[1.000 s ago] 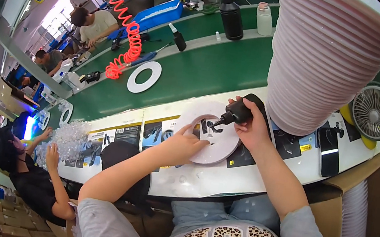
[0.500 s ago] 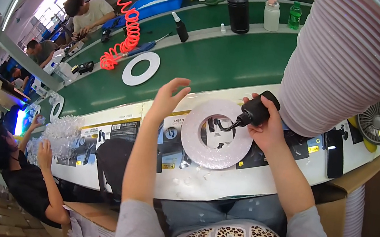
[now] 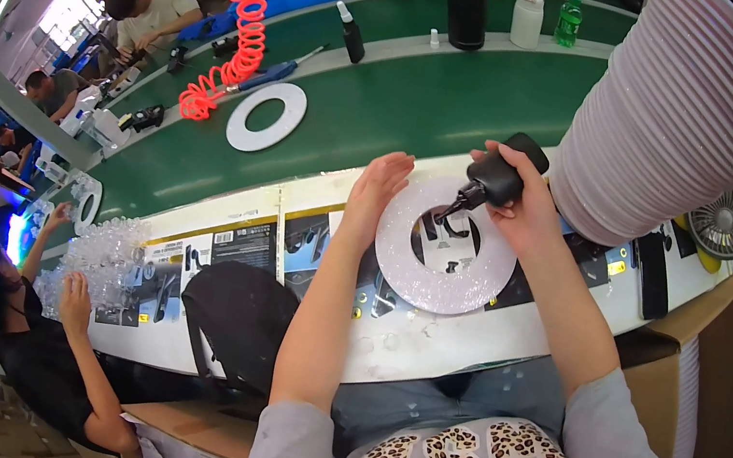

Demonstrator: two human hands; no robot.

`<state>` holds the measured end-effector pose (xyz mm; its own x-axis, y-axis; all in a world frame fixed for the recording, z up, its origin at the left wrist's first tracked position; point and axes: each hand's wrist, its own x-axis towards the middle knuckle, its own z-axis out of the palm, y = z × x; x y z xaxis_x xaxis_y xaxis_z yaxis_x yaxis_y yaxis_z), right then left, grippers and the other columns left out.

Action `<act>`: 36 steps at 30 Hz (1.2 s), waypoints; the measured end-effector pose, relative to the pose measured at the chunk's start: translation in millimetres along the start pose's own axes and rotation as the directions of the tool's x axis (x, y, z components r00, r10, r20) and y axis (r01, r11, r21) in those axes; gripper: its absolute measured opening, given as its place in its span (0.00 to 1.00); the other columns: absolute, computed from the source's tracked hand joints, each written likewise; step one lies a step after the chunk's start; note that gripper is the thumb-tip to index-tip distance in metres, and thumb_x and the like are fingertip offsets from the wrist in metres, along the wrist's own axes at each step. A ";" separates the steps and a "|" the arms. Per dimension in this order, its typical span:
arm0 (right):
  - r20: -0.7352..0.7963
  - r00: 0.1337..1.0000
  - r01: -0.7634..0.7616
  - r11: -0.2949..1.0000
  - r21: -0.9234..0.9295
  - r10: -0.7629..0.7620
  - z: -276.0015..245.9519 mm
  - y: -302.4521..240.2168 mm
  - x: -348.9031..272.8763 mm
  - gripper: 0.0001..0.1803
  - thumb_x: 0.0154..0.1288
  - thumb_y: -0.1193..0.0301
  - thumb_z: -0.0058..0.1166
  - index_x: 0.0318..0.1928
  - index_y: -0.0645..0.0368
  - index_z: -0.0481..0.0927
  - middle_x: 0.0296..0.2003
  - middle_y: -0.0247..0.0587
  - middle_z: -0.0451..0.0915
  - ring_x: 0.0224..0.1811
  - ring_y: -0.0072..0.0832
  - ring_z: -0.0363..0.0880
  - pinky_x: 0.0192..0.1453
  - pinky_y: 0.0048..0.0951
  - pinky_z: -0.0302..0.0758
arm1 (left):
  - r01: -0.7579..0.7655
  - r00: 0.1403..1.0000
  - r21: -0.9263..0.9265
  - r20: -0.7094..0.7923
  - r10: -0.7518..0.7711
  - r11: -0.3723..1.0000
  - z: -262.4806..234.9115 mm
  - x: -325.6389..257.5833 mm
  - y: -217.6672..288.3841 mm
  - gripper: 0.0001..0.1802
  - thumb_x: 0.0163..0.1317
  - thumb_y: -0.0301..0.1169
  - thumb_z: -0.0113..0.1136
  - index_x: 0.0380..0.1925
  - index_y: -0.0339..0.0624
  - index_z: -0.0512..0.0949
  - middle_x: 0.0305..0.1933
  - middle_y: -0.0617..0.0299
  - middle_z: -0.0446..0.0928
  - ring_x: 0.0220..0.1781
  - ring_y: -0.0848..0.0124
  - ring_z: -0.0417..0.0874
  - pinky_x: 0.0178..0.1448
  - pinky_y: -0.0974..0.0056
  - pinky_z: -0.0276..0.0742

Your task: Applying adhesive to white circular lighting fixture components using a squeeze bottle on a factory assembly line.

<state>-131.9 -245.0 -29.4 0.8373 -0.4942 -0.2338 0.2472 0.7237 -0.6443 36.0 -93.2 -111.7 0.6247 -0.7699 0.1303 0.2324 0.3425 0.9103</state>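
Note:
A black squeeze bottle [image 3: 496,178] with a thin nozzle is gripped in my right hand [image 3: 529,209], tilted so the tip points down and to the left. The nozzle hangs over a white, speckled flat ring [image 3: 484,284] on the table, near the ring's upper inner edge. My left hand [image 3: 378,194] is raised at the ring's upper left, fingers stretched out and nothing in them; whether it touches the rim I cannot tell. Through the ring's hole, a printed sheet shows on the tabletop.
A tall stack of similar white rings [image 3: 679,127] stands at the right, by a small fan [image 3: 725,224] and a phone [image 3: 651,274]. Another ring [image 3: 241,136] lies on the green belt [image 3: 356,119]. Left are a black cloth-like item [image 3: 238,319], clear plastic pieces [image 3: 107,257] and a co-worker [image 3: 40,358].
My left hand has moved right, toward the ring, its fingers closer together. The bottle is still in my right hand, slightly higher in the picture. The whole view has shifted a little.

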 end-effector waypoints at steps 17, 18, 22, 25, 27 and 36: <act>0.404 0.855 0.519 0.504 -0.690 -0.326 41.2 57.1 -45.0 0.09 0.59 0.74 0.55 0.40 0.62 0.76 0.34 0.37 0.81 0.38 0.19 0.77 0.44 0.22 0.73 | -0.067 0.996 0.133 -0.042 0.073 0.989 -9.7 -2.9 -9.9 0.13 0.65 0.33 0.51 0.45 0.37 0.74 0.48 0.60 0.76 0.54 0.70 0.74 0.58 0.68 0.67; 0.403 0.856 0.516 0.505 -0.692 -0.322 40.5 58.2 -44.7 0.09 0.59 0.74 0.55 0.40 0.62 0.76 0.34 0.37 0.81 0.38 0.19 0.77 0.44 0.22 0.73 | -0.065 0.996 0.131 -0.046 0.072 0.989 -8.9 -2.6 -9.4 0.13 0.65 0.33 0.51 0.45 0.37 0.74 0.48 0.60 0.76 0.54 0.70 0.74 0.58 0.68 0.67; 0.413 0.850 0.525 0.466 -0.712 -0.327 38.7 62.6 -44.1 0.08 0.60 0.74 0.55 0.40 0.62 0.76 0.34 0.36 0.81 0.38 0.19 0.77 0.44 0.21 0.73 | -0.078 0.996 0.177 -0.023 0.083 0.981 -8.3 -3.0 -8.9 0.13 0.65 0.32 0.51 0.45 0.37 0.74 0.48 0.59 0.76 0.54 0.69 0.74 0.59 0.67 0.67; 0.420 0.847 0.530 0.457 -0.714 -0.326 39.0 65.5 -44.8 0.08 0.61 0.73 0.55 0.40 0.62 0.76 0.34 0.36 0.81 0.37 0.18 0.77 0.44 0.21 0.73 | -0.079 0.996 0.202 -0.012 0.083 0.976 -9.8 -3.6 -10.2 0.13 0.64 0.32 0.51 0.45 0.37 0.74 0.49 0.58 0.75 0.55 0.69 0.74 0.60 0.66 0.67; 0.429 0.843 0.537 0.455 -0.710 -0.325 39.8 66.4 -45.2 0.08 0.61 0.73 0.55 0.40 0.62 0.76 0.34 0.35 0.81 0.37 0.19 0.76 0.44 0.21 0.73 | -0.081 0.996 0.196 -0.016 0.086 0.977 -9.0 -2.9 -9.4 0.13 0.64 0.32 0.51 0.45 0.37 0.74 0.48 0.58 0.76 0.54 0.70 0.74 0.59 0.67 0.67; 0.427 0.840 0.540 0.458 -0.706 -0.333 37.6 71.5 -42.9 0.10 0.61 0.72 0.55 0.42 0.62 0.76 0.35 0.36 0.81 0.38 0.19 0.77 0.45 0.22 0.73 | -0.060 0.996 0.219 -0.048 0.072 0.974 -10.0 -3.4 -9.2 0.12 0.64 0.32 0.51 0.44 0.37 0.75 0.45 0.58 0.77 0.50 0.71 0.76 0.55 0.68 0.69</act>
<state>-131.9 -153.9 -38.0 0.8298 -0.4505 0.3293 0.2217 -0.2754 -0.9354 39.2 -88.4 -124.4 0.6750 -0.7163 0.1766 0.0256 0.2620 0.9647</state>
